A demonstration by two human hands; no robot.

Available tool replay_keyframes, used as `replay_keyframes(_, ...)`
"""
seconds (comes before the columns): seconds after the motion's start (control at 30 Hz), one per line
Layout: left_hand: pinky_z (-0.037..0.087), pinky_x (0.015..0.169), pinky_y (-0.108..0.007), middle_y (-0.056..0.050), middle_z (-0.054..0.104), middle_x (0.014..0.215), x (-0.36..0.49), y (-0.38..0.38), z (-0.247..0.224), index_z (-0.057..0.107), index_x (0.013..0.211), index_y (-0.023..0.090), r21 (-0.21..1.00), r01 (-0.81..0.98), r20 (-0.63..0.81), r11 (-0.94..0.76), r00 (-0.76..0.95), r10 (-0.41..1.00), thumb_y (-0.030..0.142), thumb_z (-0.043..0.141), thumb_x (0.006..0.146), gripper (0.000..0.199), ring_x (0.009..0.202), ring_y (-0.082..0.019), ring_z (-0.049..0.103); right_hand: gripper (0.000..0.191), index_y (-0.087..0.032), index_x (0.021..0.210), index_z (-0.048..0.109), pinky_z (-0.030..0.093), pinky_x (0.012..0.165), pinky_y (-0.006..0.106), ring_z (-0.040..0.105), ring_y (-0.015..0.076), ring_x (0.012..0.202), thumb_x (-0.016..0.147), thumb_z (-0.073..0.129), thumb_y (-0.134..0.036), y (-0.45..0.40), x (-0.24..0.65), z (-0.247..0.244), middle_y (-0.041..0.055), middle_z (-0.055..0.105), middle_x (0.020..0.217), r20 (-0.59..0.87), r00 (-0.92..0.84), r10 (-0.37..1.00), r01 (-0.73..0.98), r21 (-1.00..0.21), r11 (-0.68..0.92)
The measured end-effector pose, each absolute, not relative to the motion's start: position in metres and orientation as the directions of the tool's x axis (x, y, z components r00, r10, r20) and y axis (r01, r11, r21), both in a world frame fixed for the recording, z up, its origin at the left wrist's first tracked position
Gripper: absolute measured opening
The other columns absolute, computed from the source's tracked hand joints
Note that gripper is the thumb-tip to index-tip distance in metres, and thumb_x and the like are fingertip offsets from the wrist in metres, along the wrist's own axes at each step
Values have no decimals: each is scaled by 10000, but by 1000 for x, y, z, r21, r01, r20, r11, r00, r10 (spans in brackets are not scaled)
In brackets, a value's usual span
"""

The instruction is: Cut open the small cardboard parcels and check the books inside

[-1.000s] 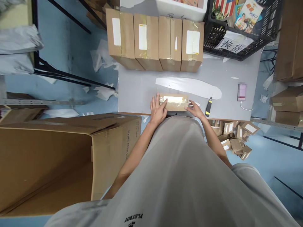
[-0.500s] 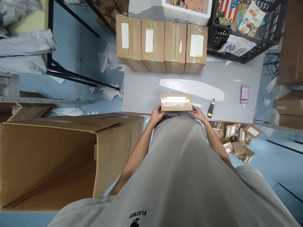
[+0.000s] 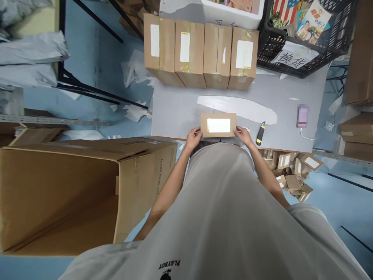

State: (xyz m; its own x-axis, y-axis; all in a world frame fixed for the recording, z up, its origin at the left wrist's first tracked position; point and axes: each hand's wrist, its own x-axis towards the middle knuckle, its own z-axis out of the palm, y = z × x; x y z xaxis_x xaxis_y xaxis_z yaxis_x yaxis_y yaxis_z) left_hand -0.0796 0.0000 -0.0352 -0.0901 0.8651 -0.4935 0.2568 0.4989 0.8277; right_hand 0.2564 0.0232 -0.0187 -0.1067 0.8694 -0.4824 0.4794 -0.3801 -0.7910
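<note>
A small cardboard box (image 3: 204,126) with a white label (image 3: 218,125) on its upper face is held at the table's front edge, close to my body. My left hand (image 3: 193,139) grips its left end and my right hand (image 3: 244,135) its right end, fingers pinched at the corners. To the right of my right hand lies a black and yellow utility knife (image 3: 260,133). Beyond the box, a long white sheet (image 3: 233,108) rests flat on the grey table (image 3: 175,112).
Several taped boxes (image 3: 189,54) line the table's back, beside a white foam box (image 3: 233,14) and a black crate (image 3: 291,70) of booklets. A phone (image 3: 302,116) lies right, its cable attached. A large open carton (image 3: 145,194) stands at left; small boxes (image 3: 294,181) are heaped below right.
The small box has been turned over in my hands: its taped side faced me before, and now the white-labelled face shows. Both hands stay at its ends.
</note>
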Motion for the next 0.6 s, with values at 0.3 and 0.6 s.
replay_keyframes(0.3,584,1185,-524,-168,791,1399,-55,4,12,803,1400,164,806,459,-418,374,-7,909,343,755,986,453,1233,-393,784,684,-173,1411,779,697,1012,522,778,355,1241,883,785,-607,18,294,-40,143,843,1338,-611,19,792,271,-759,-592)
replay_keyframes(0.6,501,1286,-473,-126,728,1573,18,8,84,770,1445,235,892,452,-260,-4,520,814,550,818,1005,544,1532,-427,634,677,-147,1441,715,642,1100,598,797,323,1162,814,730,-404,22,332,-61,191,840,1283,-572,241,784,345,-704,-620)
